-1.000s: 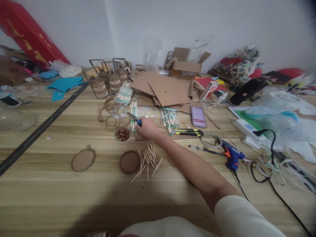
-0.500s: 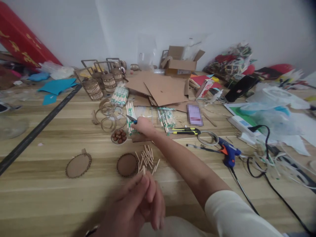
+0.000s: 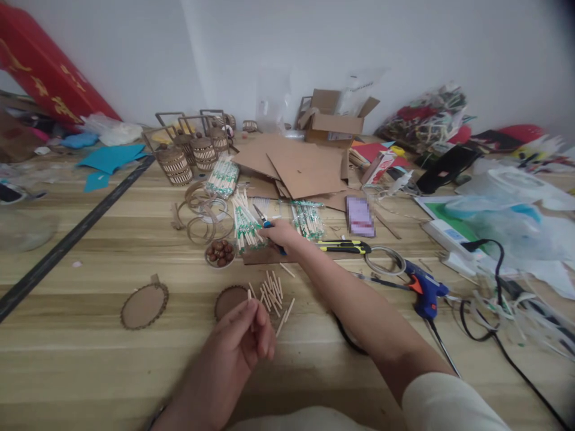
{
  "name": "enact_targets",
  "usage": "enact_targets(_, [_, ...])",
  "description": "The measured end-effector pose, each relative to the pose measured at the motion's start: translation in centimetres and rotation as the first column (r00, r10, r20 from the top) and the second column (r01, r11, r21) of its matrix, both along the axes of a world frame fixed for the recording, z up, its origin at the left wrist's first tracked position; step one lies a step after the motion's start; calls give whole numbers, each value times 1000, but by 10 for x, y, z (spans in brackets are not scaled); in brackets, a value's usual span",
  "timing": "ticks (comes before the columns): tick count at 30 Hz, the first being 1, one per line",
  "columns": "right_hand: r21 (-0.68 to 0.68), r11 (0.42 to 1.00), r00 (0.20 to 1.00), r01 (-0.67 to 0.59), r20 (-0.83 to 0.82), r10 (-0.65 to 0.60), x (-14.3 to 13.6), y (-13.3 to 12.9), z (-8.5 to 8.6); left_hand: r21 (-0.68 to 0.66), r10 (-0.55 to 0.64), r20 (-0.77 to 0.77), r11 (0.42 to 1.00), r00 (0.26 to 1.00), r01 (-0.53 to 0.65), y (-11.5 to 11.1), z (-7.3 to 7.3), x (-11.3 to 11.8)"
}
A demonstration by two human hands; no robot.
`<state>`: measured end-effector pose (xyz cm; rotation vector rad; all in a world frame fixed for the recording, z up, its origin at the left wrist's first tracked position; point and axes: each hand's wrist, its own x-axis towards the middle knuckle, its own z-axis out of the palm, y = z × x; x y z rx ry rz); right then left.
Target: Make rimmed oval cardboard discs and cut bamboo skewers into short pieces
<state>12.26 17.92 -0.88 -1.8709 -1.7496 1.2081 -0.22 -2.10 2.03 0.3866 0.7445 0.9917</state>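
My left hand [image 3: 245,341] is closed, pinching a short wooden stick [image 3: 250,294] upright between thumb and fingers. Under its fingertips lies a round brown cardboard disc [image 3: 228,301] with a ridged rim, partly covered by the hand. Beside it is a loose heap of short cut sticks [image 3: 271,291]. My right hand [image 3: 284,234] reaches forward, closed on blue-handled scissors [image 3: 266,223] whose tips point away to the left. Right by the scissors are fanned-out chopsticks [image 3: 245,222] in green-printed paper sleeves.
A bowl of brown beads [image 3: 220,254], ribbon rolls [image 3: 197,224] and a second disc [image 3: 144,305] lie left. Stacked cardboard [image 3: 300,164] and small lidded baskets [image 3: 174,164] stand behind. Rightward are a utility knife [image 3: 345,246] and a corded blue glue gun [image 3: 424,289].
My right hand has drawn the scissors a little right and back toward me. My left hand has shifted left with its stick, over the near disc. The chopsticks now lie more fanned out.
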Motion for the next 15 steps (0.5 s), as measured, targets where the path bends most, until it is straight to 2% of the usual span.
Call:
enact_targets(4, [12,994,977,109,-187,-104,26,-29,5,-13,109,-153,994,982,-113,9,-1,4])
enact_targets(9, [-11,987,919,162,-362,-155,54,-86,12,-76,204,-260,970,944,-230,22,-9,9])
enact_targets(12, [-40,981,891,187,-413,-187,62,-122,15,-88,217,-266,965,939,-248,28,-15,11])
enact_targets(15, [-49,977,864,209,-460,-207,67,-154,18,-106,177,-236,973,956,-207,31,-18,16])
